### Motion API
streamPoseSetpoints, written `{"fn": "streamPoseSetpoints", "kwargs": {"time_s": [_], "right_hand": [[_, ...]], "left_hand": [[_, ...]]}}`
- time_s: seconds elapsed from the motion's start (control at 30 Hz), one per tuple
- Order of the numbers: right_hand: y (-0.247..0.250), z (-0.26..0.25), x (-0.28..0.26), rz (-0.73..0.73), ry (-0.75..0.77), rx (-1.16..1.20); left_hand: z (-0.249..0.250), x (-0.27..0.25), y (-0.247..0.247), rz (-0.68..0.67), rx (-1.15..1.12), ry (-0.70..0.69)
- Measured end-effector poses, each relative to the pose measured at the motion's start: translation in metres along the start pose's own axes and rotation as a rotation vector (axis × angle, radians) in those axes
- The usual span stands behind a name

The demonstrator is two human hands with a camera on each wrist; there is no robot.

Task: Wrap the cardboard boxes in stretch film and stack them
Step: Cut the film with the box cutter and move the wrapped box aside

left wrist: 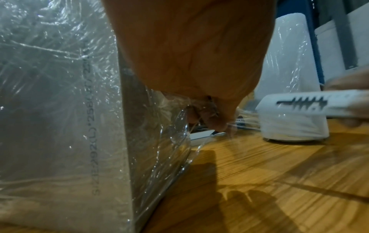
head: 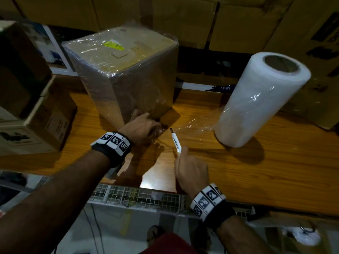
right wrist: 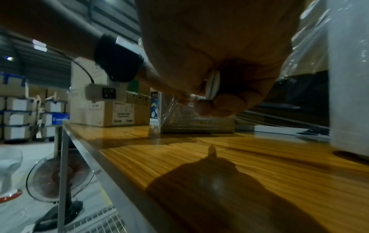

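A cardboard box [head: 126, 70] [left wrist: 60, 110] wrapped in clear film stands on the wooden table [head: 256, 171]. At its lower front corner my left hand [head: 145, 127] [left wrist: 199, 78] pinches the bunched film. From there a stretched band of film [head: 194, 123] runs right to the white film roll [head: 260, 99] [left wrist: 289, 78], which stands upright. My right hand [head: 190, 169] [right wrist: 219, 63] grips a white utility knife [head: 175, 140] [left wrist: 311, 104] [right wrist: 213, 85]. The knife's tip points at the film just right of my left hand.
Cardboard boxes [head: 33, 116] are stacked at the table's left end, and more cartons [head: 201, 19] line the back. The table's near edge [head: 165, 187] runs just under my wrists. A floor fan [right wrist: 58, 178] stands below the table's left end.
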State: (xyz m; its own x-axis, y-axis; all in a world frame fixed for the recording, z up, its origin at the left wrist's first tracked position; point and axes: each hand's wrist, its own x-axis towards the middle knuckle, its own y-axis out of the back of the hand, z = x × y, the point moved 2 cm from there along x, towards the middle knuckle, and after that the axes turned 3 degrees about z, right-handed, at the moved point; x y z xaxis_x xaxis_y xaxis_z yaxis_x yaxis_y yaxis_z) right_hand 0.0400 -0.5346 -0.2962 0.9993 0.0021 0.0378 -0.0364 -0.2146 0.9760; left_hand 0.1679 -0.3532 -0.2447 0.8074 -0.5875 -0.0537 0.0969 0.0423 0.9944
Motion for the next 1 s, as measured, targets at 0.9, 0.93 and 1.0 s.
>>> {"fn": "streamPoseSetpoints", "kwargs": {"time_s": [0.9,0.93,1.0], "right_hand": [[0.007,0.042,-0.035,-0.082,-0.034,-0.035],[0.011,0.039,-0.031,-0.048,-0.006,-0.050],[0.018,0.028,-0.023,0.015,0.050,-0.067]], "left_hand": [[-0.003,-0.011,0.009,-0.103,-0.047,0.078],[-0.001,-0.011,0.009,-0.095,-0.058,0.075],[0.001,-0.012,0.010,-0.085,-0.066,0.097]]}}
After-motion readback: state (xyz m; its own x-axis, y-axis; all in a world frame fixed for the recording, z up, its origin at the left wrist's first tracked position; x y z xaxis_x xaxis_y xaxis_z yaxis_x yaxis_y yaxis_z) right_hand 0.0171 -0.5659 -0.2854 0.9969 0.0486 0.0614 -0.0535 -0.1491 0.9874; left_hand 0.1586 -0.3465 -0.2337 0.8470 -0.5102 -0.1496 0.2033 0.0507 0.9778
